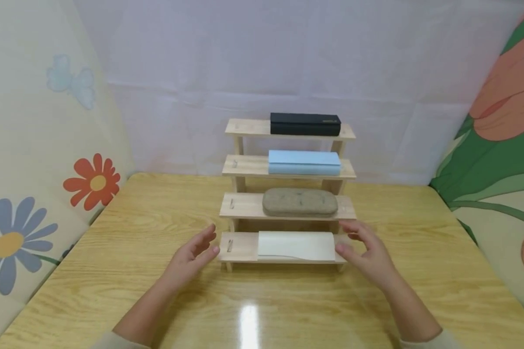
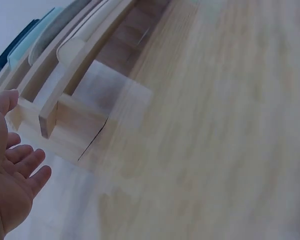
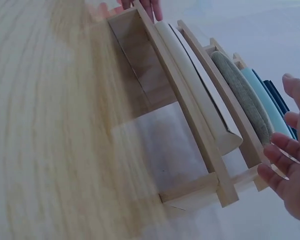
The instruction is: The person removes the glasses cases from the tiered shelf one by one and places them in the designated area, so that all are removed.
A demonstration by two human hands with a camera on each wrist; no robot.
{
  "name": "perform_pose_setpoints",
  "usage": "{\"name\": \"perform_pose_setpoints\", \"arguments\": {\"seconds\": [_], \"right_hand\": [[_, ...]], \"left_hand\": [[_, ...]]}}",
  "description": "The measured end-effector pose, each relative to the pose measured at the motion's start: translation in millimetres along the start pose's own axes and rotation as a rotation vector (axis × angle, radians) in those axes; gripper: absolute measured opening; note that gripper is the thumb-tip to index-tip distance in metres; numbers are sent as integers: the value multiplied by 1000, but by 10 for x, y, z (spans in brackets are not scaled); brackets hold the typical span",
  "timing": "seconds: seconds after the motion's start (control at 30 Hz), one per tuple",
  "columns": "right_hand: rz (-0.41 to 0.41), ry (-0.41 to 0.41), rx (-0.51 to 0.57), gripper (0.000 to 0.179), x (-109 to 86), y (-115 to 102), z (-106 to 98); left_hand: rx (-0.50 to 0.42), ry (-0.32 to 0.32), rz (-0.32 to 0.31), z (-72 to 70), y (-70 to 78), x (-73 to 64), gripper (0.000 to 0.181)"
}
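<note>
A four-tier wooden display rack (image 1: 244, 247) stands on the table with one glasses case per step. From the top they are a black case (image 1: 305, 126), a light blue case (image 1: 304, 163), a grey-brown fabric case (image 1: 300, 202) and a cream-white case (image 1: 296, 245). My left hand (image 1: 188, 258) is beside the rack's lower left end, fingers spread and holding nothing. On the other side my right hand (image 1: 371, 254) is at the lower right end, fingers loosely bent, its thumb near the white case. Whether either hand touches the rack, I cannot tell.
The wood-grain table (image 1: 157, 228) extends around the rack. Behind it hangs a white cloth (image 1: 192, 58). Flower-printed cloths border the table, a daisy-patterned one (image 1: 22, 145) at left and a tulip-patterned one (image 1: 498, 160) at right.
</note>
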State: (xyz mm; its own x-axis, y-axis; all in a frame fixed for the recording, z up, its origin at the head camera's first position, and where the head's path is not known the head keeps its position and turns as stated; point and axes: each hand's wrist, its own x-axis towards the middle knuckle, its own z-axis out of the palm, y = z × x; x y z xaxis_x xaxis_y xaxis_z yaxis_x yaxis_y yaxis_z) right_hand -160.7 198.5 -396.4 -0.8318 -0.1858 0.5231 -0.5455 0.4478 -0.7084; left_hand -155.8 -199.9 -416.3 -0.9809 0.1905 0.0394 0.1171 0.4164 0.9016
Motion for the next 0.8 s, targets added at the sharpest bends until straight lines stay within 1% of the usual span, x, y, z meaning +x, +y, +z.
{"name": "perform_pose_setpoints", "arguments": {"seconds": [0.07,0.23,0.33,0.43,0.57,0.7,0.8], "right_hand": [[4,-24,-9,41,-9,7,18],[19,-92,-52,42,-21,47,58],[35,-118,-83,43,-22,51,85],[63,-144,-107,43,-19,37,114],[61,-162,-133,44,-9,25,152],[33,-162,-142,45,5,22,182],[31,-163,-139,45,12,24,195]], "left_hand": [[-3,-6,3,46,3,-16,65],[-6,5,45,141,20,-31,64],[-8,19,46,182,25,-52,65],[-2,30,28,212,20,-79,67],[-9,55,-2,242,-11,-108,67],[-29,111,-49,265,-43,-122,60],[-27,153,-76,279,-57,-119,53]]}}
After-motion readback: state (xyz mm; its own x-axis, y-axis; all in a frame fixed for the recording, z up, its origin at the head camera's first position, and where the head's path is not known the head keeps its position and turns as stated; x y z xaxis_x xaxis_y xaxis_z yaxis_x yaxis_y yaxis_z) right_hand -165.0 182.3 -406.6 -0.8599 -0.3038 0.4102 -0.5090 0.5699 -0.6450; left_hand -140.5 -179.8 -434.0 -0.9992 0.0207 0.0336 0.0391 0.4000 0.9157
